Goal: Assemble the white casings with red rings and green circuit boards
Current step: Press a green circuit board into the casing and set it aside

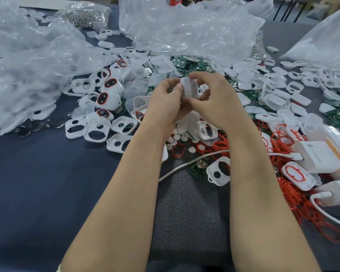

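Two bare forearms reach out over the dark blue table. A white cable crosses beneath them, and loose red rings heap at the right. Farther on, the left hand and right hand both pinch one white casing with curled fingers, holding it above the scattered parts. Green circuit boards lie beyond, in front of crumpled plastic bags.

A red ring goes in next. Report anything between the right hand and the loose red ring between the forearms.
Nothing visible covers that red ring; it lies bare on the cloth. The right hand and left hand both hold the white casing, so one must let go first.
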`<state>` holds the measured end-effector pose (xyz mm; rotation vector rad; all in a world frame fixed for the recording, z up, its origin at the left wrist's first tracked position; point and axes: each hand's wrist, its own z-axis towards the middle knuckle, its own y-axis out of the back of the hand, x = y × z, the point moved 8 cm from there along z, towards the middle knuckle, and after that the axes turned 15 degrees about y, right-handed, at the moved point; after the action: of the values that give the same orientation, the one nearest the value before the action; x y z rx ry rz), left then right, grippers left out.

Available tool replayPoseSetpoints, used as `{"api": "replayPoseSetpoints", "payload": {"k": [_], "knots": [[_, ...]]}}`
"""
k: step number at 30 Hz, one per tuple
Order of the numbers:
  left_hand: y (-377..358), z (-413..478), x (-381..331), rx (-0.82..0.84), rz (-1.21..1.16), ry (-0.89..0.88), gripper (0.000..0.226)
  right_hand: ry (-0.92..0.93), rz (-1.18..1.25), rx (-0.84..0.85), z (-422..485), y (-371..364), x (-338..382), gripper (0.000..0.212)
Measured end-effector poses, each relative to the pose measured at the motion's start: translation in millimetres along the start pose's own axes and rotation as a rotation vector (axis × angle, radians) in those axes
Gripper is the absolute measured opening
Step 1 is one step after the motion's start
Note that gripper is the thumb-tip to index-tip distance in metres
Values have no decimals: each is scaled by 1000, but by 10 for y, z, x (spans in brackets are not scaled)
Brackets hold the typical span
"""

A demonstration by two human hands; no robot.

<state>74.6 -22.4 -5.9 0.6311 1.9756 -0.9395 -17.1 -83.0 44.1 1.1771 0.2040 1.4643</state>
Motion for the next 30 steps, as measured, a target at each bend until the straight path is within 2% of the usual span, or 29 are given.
{"api": "replayPoseSetpoints", "payload": {"k": [5,10,15,18,21,24,27,30], "knots": [[-29,-23,1,21,61,-20,23,-19,33,15,0,60,-49,48],[-58,-50,17,56,23,12,22,-38,109,-25,-17,106,-52,34],[-45,-42,7,48,-3,30,23,-62,237,-59,-44,91,-75,35],[-56,-47,8,50,-66,57,19,-98,390,-149,-46,118,-147,33],[-54,-54,22,41,-128,87,14,-172,578,-336,-77,201,-253,35],[-26,-48,23,28,-168,86,15,-248,636,-455,-136,237,-352,33],[-8,-33,17,14,-161,72,17,-265,540,-389,-121,196,-359,32],[0,-28,16,11,-150,67,16,-270,182,-179,-111,120,-371,39]]}}
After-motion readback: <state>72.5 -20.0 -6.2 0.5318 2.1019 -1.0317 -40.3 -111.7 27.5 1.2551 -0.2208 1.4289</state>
